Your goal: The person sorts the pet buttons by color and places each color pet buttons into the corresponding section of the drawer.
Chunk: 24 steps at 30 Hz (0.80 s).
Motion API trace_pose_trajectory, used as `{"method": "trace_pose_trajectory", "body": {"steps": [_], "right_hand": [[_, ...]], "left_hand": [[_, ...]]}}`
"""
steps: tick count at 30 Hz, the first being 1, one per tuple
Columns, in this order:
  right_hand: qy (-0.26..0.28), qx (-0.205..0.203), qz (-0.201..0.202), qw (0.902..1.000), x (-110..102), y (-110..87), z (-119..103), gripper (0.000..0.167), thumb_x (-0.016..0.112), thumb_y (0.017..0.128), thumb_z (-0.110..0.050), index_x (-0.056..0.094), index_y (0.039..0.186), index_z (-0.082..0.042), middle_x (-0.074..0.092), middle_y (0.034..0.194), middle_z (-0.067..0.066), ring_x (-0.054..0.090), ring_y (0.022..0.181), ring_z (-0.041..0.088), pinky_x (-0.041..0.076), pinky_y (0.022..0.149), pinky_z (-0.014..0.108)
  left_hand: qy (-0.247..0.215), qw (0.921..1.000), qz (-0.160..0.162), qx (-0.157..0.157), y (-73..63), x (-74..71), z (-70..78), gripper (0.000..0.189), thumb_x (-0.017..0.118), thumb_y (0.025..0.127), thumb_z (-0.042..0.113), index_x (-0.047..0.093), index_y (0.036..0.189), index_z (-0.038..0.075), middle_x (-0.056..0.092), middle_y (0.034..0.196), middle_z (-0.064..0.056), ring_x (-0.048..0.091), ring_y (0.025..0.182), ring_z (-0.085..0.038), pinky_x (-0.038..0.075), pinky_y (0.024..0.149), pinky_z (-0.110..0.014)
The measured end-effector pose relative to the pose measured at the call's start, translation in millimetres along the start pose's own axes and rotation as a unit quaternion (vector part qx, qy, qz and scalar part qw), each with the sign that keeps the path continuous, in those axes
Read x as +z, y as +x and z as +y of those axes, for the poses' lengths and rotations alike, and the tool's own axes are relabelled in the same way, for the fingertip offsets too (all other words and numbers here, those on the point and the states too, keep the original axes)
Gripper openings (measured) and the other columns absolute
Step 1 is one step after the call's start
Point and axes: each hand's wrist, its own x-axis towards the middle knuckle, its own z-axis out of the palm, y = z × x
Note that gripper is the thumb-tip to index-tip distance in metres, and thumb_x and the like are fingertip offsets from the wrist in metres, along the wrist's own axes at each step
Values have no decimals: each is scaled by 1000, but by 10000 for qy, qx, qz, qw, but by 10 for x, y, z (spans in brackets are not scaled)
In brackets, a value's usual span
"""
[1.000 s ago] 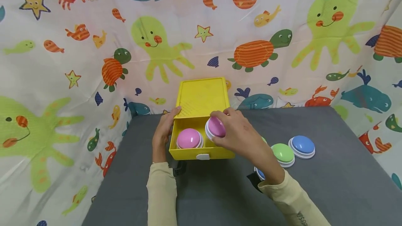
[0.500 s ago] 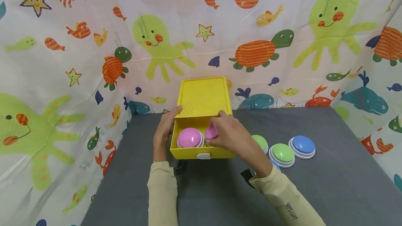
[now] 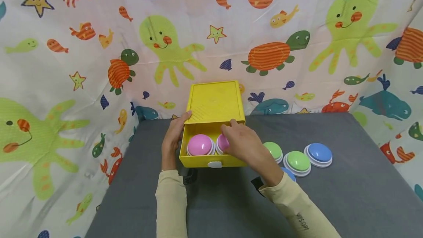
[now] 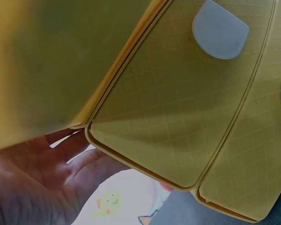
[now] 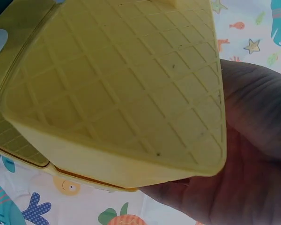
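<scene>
A yellow drawer cabinet (image 3: 216,102) stands with its top drawer (image 3: 195,162) pulled out. My left hand (image 3: 173,131) rests along the cabinet's left side, thumb at the top front corner; its extended fingers show in the left wrist view. Inside the drawer, a pink dome button (image 3: 200,145) on a white base sits at the left. My right hand (image 3: 246,142) reaches into the right half and grips a second pink dome button (image 3: 222,143), which it partly covers. In the right wrist view the drawer's front (image 5: 117,89) hides the fingertips.
Right of the cabinet, two green dome buttons (image 3: 298,161) and two blue ones (image 3: 320,152) lie on the grey table (image 3: 357,179). The nearer blue one is partly behind the right forearm. A sea-animal curtain (image 3: 214,10) hangs behind and at the sides.
My right hand has lowered the second pink button from a tilted pose over the drawer to level beside the first one. The left hand has stayed at the cabinet.
</scene>
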Motion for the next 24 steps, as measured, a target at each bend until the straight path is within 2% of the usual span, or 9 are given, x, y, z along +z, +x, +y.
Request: {"method": "trace_pose_trajectory", "body": {"steps": [3,6,8,11,13,15,18,21,24], "right_hand": [[97,39,202,9997,-7,-67,-7,46,89,83,-27,69,122,-11,63,113,10,58,97,24,61,92,41],[373,15,843,9957,-4,-198,-36,41,88,85,-22,71,120,-10,64,115,10,58,102,26,62,92,40],[567,-104,1461,9876,15,-316,-73,37,88,84,-17,73,118,-9,66,115,10,60,103,26,63,93,40],[700,-424,2360,9683,94,-493,-125,30,90,82,-10,77,108,-8,72,106,7,66,95,22,65,87,36],[633,-626,2712,9584,179,-591,-152,26,91,80,-9,77,102,-8,75,97,4,69,86,17,65,82,33],[527,-754,2797,9557,274,-654,-176,24,92,78,-9,77,97,-10,77,89,1,69,77,13,65,78,29],[354,-738,2666,9603,421,-687,-205,24,92,79,-13,78,98,-12,79,86,-1,69,71,11,63,72,27],[62,-687,2615,9627,551,-669,-226,23,91,80,-17,77,98,-13,79,86,-1,71,69,14,62,66,29],[-214,-744,2744,9585,643,-633,-230,22,91,80,-18,76,94,-11,77,81,1,72,66,17,60,60,31]], "left_hand": [[-2,10000,-22,-31,3,8,-8,78,54,97,70,59,143,7,65,141,-17,68,124,-31,63,95,-46],[12,10000,-5,-55,9,18,-5,77,55,97,70,60,142,8,66,140,-16,68,122,-30,63,95,-46],[29,10000,-3,-44,16,26,6,77,55,97,71,60,142,8,66,139,-16,68,121,-31,62,95,-47],[42,10000,-20,9,31,27,23,78,54,97,71,59,143,9,65,140,-16,67,121,-31,62,96,-47],[42,10000,-36,19,32,24,38,78,54,97,71,58,144,9,65,140,-16,68,121,-30,62,95,-47],[39,10000,-4,-2,29,17,43,77,54,97,70,59,144,9,65,139,-16,68,120,-29,63,94,-45],[80,10000,48,-25,24,1,39,78,54,98,70,59,144,8,65,139,-17,69,117,-28,63,93,-43],[121,9999,75,-92,16,-9,20,79,54,97,71,58,144,9,65,139,-17,69,114,-26,63,92,-42],[117,9998,77,-125,8,-4,4,79,54,97,71,59,144,9,65,139,-16,68,113,-25,63,94,-42]]}}
